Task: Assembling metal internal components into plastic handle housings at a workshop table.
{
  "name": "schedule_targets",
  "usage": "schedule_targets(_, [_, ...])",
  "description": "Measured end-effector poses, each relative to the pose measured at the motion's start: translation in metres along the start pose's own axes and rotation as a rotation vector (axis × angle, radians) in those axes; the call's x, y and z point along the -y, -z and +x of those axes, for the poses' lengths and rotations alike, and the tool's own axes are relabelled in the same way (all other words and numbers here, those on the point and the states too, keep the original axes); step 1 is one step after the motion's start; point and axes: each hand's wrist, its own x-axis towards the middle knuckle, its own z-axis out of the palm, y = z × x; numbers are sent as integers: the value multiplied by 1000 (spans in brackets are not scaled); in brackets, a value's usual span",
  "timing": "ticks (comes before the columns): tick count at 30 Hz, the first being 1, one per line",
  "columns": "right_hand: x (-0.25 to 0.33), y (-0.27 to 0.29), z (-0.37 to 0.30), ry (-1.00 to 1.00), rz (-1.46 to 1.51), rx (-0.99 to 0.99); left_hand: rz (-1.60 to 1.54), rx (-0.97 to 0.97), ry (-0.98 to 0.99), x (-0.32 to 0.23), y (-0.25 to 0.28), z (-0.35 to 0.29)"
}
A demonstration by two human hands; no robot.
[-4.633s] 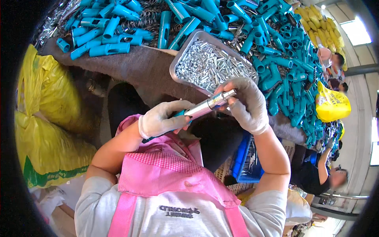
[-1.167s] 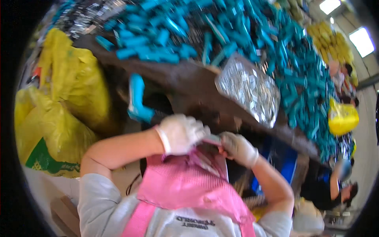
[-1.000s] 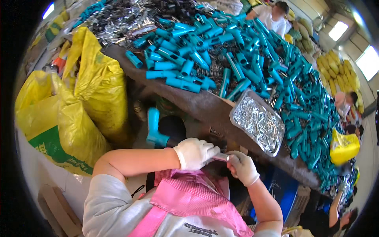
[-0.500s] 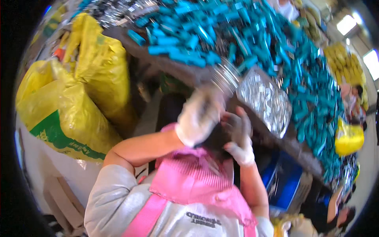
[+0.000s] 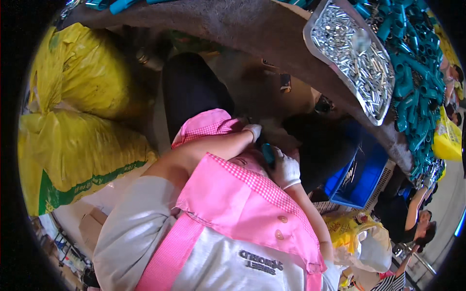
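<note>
Over my lap, my right hand (image 5: pixel 286 170) in a white glove is closed around a teal plastic piece (image 5: pixel 267 153) shaped like a short tube. My left hand (image 5: pixel 253 132), also in a white glove, is just to the left of it, low over the lap. The left fingers are mostly hidden, so what they hold, if anything, does not show. A pink apron (image 5: pixel 228 186) with a checked edge bulges in front of both wrists. Ahead on the right, a metal tray (image 5: pixel 380 118) of small shiny metal pins (image 5: pixel 374 77) sits on the table.
The brown-covered table (image 5: pixel 213 22) curves across the far side, with a heap of teal plastic pieces (image 5: pixel 417 82) at right. Full yellow sacks (image 5: pixel 87 145) stand on the left. A blue crate (image 5: pixel 361 182) and a yellow-and-white bag (image 5: pixel 361 237) are at right. Other people sit farther right.
The view has tipped down and shifted, and both hands have drawn down from near the table edge to the lap. The right hand, earlier spread, is now closed on a teal piece.
</note>
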Motion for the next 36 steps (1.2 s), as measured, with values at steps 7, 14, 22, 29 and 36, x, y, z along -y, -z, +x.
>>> schedule_targets(7, [-7,-1,6,-10,-1,93,126,148,45,-15,-50,11])
schedule_targets(14, [-5,-8,23,-34,-51,160,97,139,-120,20,-87,36])
schedule_targets(22, [24,22,51,-22,-97,189,-104,169,42,44,-31,36])
schedule_targets(29, [36,30,135,-120,36,414,-496,-13,-20,50,146,-26])
schedule_targets(36, [10,15,88,-179,59,348,-688,19,-137,-72,248,-166])
